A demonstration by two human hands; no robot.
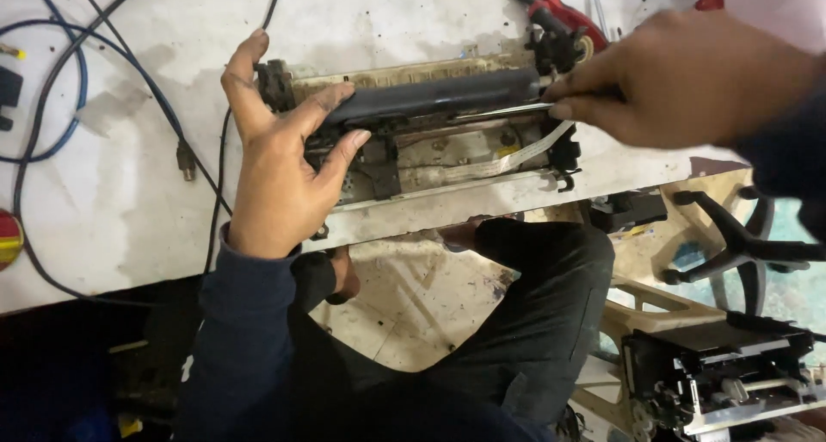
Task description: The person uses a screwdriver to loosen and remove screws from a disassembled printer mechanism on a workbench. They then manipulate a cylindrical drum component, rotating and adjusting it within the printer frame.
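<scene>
Stained white workbench [129, 210] fills the upper frame; on it the printer fuser assembly [430, 141] lies lengthwise left to right (roller uppermost). Left hand [280, 162] clasps its left end, right hand [680, 76] pinches a thin metal rod [503, 111] at its right end
</scene>
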